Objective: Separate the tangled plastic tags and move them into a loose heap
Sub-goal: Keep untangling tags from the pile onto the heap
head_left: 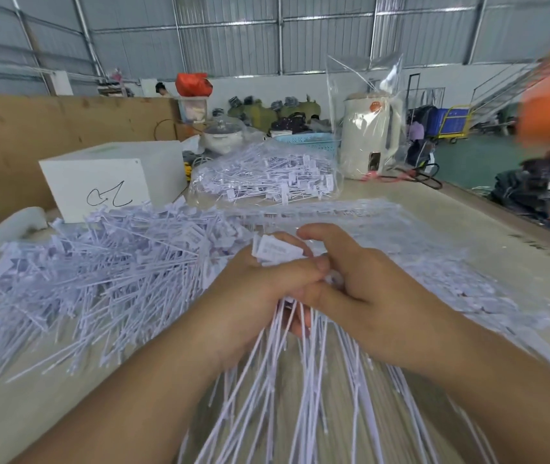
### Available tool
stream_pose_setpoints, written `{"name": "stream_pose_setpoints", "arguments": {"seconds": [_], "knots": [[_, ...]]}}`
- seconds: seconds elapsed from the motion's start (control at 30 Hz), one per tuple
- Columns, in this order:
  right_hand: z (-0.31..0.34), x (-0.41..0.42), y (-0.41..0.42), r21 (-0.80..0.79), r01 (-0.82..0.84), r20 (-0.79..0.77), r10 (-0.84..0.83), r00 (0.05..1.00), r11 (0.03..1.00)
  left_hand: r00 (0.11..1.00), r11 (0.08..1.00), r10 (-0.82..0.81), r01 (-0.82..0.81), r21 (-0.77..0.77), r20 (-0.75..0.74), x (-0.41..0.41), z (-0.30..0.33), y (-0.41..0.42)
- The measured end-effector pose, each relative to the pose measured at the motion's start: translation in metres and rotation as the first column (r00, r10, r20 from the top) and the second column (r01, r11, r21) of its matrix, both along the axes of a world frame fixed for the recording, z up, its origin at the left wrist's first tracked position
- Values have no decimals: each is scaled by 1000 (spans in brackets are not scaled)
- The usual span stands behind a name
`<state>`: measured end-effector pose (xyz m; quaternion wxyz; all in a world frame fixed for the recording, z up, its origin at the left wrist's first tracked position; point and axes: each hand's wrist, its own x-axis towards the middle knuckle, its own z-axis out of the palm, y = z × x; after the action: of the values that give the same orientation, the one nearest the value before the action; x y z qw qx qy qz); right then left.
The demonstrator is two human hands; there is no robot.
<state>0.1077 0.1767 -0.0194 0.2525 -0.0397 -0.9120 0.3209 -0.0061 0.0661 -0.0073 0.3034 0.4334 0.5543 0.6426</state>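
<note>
Both hands are bunched up together mid-frame over the pale, matte surface (468,209); the left hand (253,296) has its grip curled round a bundle of tags (280,373), and the right hand (357,286) is clenched onto the same bundle from the other side, fingers overlapping the left ones; little flat white label ends (277,251) poke out the top between the thumbs, while the long thin plastic stems fan out downward toward the camera like stiff straws; off to the left sits the loose heap (99,269), a spiky pale-lilac mess of stems and square labels lying straight on the surface; behind it there's a smooth white box (113,179) with a scribble on the front; further back a crinkly clear bag of tags (267,175), and beside that a cream kettle (370,135) wrapped in glossy clear plastic.
</note>
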Motion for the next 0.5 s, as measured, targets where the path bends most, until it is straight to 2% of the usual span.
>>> {"name": "stream_pose_setpoints", "arguments": {"seconds": [0.07, 0.2, 0.33, 0.5], "knots": [[1, 1, 0, 6, -20, -12, 20, 1000, 1000, 999, 1000, 16, -16, 3, 44, 0, 1, 1], [10, 6, 6, -79, 11, -64, -16, 998, 997, 984, 993, 63, -78, 85, 169, -2, 6, 1], [15, 9, 8, -144, 47, -72, -57, 996, 988, 974, 988, 81, -106, 112, 212, 1, 7, 0], [12, 0, -7, -214, 139, -227, -188, 956, 967, 931, 987, 51, -101, 122, 362, 8, 6, 1]]}}
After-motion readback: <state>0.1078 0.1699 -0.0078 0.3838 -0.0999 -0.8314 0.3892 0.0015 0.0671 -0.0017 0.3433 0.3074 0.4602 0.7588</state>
